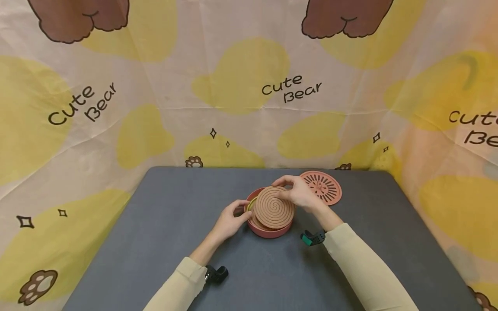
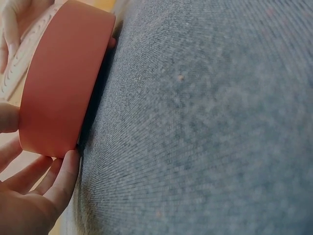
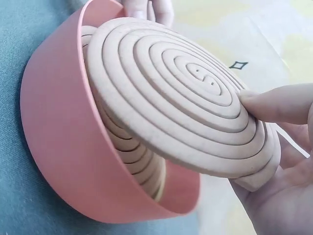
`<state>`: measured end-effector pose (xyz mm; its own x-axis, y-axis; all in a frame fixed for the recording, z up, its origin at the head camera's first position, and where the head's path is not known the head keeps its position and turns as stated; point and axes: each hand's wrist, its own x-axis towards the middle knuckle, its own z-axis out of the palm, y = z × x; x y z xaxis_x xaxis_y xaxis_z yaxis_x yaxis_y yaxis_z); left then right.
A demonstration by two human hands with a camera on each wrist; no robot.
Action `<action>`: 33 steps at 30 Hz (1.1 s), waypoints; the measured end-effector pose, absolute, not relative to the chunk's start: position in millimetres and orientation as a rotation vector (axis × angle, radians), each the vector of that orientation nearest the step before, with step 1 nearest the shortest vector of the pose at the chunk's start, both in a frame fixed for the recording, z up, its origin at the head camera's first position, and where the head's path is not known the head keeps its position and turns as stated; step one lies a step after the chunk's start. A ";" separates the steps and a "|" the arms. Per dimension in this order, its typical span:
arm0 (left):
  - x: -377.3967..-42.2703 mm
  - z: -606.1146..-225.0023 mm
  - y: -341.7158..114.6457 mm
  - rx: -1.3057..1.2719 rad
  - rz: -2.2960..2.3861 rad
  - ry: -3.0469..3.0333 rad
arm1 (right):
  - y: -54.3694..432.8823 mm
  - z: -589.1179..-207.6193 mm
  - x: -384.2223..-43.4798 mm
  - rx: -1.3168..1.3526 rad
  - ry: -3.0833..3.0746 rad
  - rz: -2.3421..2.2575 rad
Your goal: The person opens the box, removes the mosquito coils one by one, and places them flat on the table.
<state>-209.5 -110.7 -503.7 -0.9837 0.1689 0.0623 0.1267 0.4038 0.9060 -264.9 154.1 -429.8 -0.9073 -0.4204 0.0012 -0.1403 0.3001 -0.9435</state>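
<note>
A beige mosquito coil (image 1: 274, 207) with a spiral pattern is pinched at its edge by my right hand (image 1: 298, 191), the thumb on its upper face. It sits tilted, partly inside and partly above a round reddish-pink mosquito coil box (image 1: 268, 234). Beneath it, more coils (image 3: 128, 143) lie in the box, as the right wrist view shows. My left hand (image 1: 229, 220) holds the box's left side, its fingers (image 2: 65, 181) against the wall near the base. A yellow-green strip (image 1: 251, 204) shows inside the left rim; what it belongs to is hidden.
Behind my right hand lies a round pink slotted lid (image 1: 321, 188), flat on the grey table (image 1: 186, 194). A printed cloth (image 1: 241, 77) hangs at the table's back edge and along its sides.
</note>
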 end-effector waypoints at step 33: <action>-210.9 -502.9 -109.5 0.282 1.668 2.608 | 234.7 -410.1 -243.8 -0.349 2.362 -1.773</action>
<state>-210.9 -109.5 -502.9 -0.9830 0.1696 0.0697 0.1344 0.4077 0.9032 -243.8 234.7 -410.1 -0.9585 -0.2849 0.0063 -0.0856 0.2668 -0.9599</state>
